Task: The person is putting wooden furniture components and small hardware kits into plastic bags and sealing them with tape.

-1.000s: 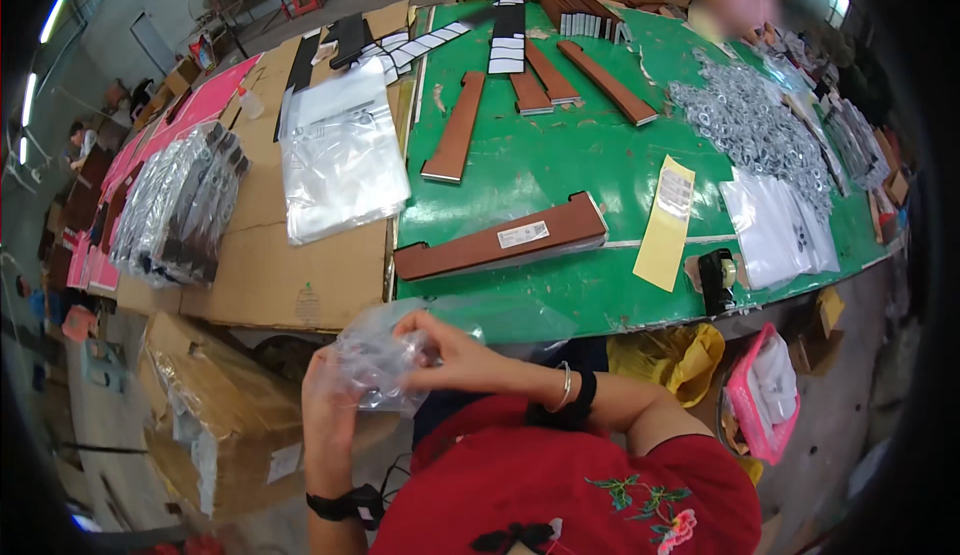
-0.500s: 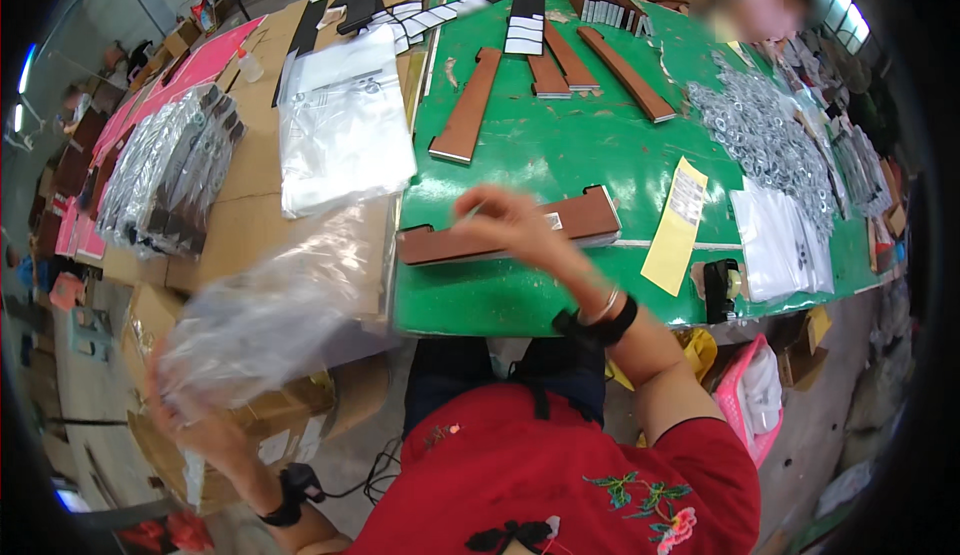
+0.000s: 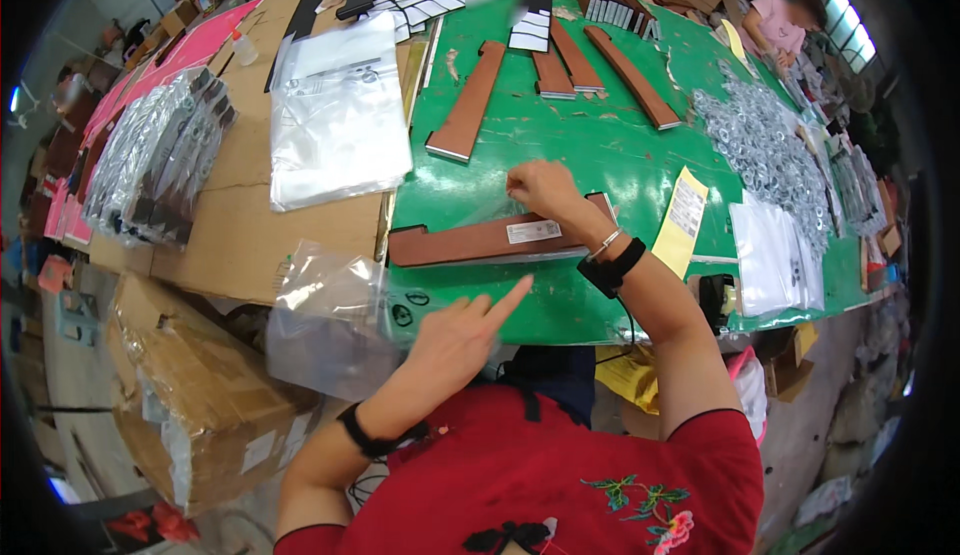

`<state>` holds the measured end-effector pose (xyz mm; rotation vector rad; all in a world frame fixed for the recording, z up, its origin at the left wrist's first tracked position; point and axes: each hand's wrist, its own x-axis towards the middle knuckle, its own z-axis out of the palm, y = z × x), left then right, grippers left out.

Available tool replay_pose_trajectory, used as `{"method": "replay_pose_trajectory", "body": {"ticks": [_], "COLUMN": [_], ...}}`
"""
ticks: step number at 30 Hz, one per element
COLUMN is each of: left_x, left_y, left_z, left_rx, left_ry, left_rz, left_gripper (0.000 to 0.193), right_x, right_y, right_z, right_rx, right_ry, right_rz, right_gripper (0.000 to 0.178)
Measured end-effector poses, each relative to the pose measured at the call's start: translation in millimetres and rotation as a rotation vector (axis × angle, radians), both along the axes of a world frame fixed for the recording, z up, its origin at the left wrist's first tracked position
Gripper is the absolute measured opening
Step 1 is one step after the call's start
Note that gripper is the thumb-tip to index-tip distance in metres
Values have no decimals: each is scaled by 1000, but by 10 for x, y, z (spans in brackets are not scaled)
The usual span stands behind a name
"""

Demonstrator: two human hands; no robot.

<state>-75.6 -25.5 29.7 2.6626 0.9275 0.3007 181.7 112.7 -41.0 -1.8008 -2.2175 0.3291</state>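
Observation:
A long brown piece with a notched end (image 3: 450,245) lies across the near part of the green table, a white label (image 3: 533,232) on its face. My right hand (image 3: 550,193) is over its right part, fingers curled in a pinch; faint clear film shows beside them, but what they hold is hidden. My left hand (image 3: 455,350) is near the table's front edge, index finger stretched towards the piece, other fingers partly bent. Beside it, a clear plastic bag (image 3: 335,305) with dark round marks hangs over the table edge, left of my left hand.
Stacked clear bags (image 3: 340,125) lie on cardboard, left of which are wrapped brown pieces (image 3: 160,160). More brown pieces (image 3: 468,105) lie farther back. At right are a yellow sheet (image 3: 680,220), metal hardware (image 3: 765,145), white bags (image 3: 775,255) and a tape dispenser (image 3: 715,297). A cardboard box (image 3: 200,385) stands below left.
My left hand has come from the far lower left to the front of the brown piece. The bag has settled at the table edge. My right hand has shifted right, its fingers curled.

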Motion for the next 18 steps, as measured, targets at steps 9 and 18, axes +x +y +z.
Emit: {"method": "replay_pose_trajectory", "body": {"ticks": [9,18], "left_x": [562,506], "left_y": [424,302], "left_z": [-733,-903], "left_rx": [-108,-99], "left_ry": [68,-96], "left_rz": [221,227], "left_gripper": [79,26], "right_x": [135,99], "right_y": [-213,-584], "right_z": [54,191], "right_rx": [219,52], "right_ry": [199,268], "right_rz": [224,382], "right_gripper": [13,13]}}
